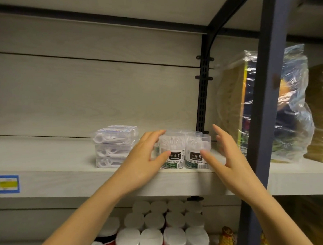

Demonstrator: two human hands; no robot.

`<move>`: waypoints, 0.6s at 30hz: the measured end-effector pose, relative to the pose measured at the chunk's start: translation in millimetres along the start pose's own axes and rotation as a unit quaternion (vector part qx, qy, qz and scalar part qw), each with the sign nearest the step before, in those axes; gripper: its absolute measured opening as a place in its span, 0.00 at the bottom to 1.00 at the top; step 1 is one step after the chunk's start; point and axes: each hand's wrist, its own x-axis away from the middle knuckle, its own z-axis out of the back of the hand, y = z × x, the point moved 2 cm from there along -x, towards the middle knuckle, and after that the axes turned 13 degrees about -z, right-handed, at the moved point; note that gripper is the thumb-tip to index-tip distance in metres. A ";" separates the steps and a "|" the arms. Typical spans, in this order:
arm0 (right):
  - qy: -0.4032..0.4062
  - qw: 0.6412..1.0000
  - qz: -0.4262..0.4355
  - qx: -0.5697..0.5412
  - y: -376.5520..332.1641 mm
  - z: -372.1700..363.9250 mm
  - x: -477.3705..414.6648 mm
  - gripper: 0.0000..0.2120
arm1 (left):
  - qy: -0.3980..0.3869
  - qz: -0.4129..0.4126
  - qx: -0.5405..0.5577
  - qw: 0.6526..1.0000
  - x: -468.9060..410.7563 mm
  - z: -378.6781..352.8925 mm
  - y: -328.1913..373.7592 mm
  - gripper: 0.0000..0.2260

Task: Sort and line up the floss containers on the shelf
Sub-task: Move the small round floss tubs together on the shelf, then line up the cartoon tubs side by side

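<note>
Two clear round floss jars with green "DENTAL FLOSS" labels stand side by side at the front of the pale wooden shelf: the left jar and the right jar. More clear jars show behind them. My left hand cups the left jar, fingers over its top and thumb on its label. My right hand is spread beside the right jar, thumb touching its label, fingers apart from it. Left of the jars is a stack of three flat clear floss-pick boxes.
A blue price tag sits on the shelf edge at left. A dark upright post stands just right of my right hand, with plastic-wrapped packs behind it. Several white-lidded jars fill the shelf below.
</note>
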 end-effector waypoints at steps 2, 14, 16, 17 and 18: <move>0.059 0.997 0.032 -0.038 -5.6 3.1 12.1 0.23 | 0.052 -0.039 0.006 0.998 11.7 8.7 11.2 0.12; -0.055 0.981 -0.026 -0.183 -41.4 -78.6 67.8 0.27 | 0.154 0.129 0.200 0.959 134.5 57.1 -26.0 0.07; -0.090 0.983 -0.013 -0.162 -58.1 -100.7 70.7 0.20 | 0.166 0.133 0.196 0.957 147.2 79.1 -33.6 0.07; -0.107 0.983 -0.001 -0.153 -65.6 -107.8 70.5 0.21 | 0.176 0.136 0.195 0.955 150.8 90.2 -36.5 0.05; -0.122 0.981 0.008 -0.151 -75.9 -116.6 70.9 0.26 | 0.189 0.137 0.196 0.952 155.5 104.2 -38.6 0.02</move>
